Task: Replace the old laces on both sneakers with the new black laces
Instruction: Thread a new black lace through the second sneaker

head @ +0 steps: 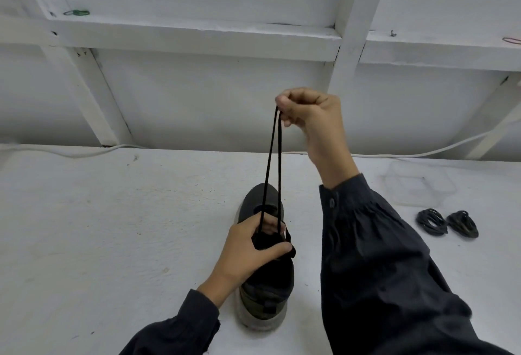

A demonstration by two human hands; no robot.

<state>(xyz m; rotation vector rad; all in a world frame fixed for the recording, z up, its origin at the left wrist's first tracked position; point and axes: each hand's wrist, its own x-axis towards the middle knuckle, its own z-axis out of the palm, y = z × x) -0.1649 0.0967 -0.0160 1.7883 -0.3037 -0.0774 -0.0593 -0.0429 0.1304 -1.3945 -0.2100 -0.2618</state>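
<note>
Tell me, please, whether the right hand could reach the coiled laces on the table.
Probably not yet: the right hand is raised, pinching both strands of the lace from the sneaker. The coiled laces lie uncovered to its right, so letting go should free it.

Table lay open at nine o'clock of the shoe; coils and box stood at two o'clock

Right hand raised, fingertips pinched — left hand low, fingers curled
</note>
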